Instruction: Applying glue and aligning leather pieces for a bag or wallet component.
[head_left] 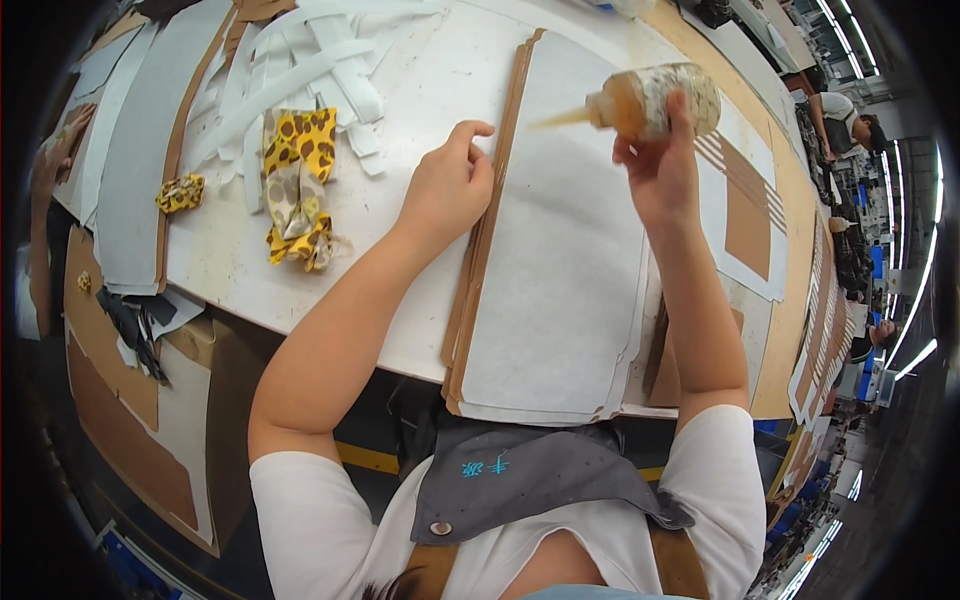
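My right hand (662,170) is closed round a squeeze bottle (690,95) with a stained, mottled body and a long thin yellowish nozzle. The bottle is held tilted above a stack of large pale grey sheets (560,260), its nozzle pointing left. Layered brown edges show along the stack's left side. Beside that side, near the far half, is my left hand (450,185). Its fingers are loosely curled, and I see nothing in them. The palm side is partly hidden.
Left on the white table (385,300) lie a crumpled yellow spotted cloth (298,190), a smaller spotted wad (180,193) and white strips (320,75). Another grey-topped stack (150,150) stands farther left, near another person's hand (70,140). A brown panel with strips (745,200) lies right.
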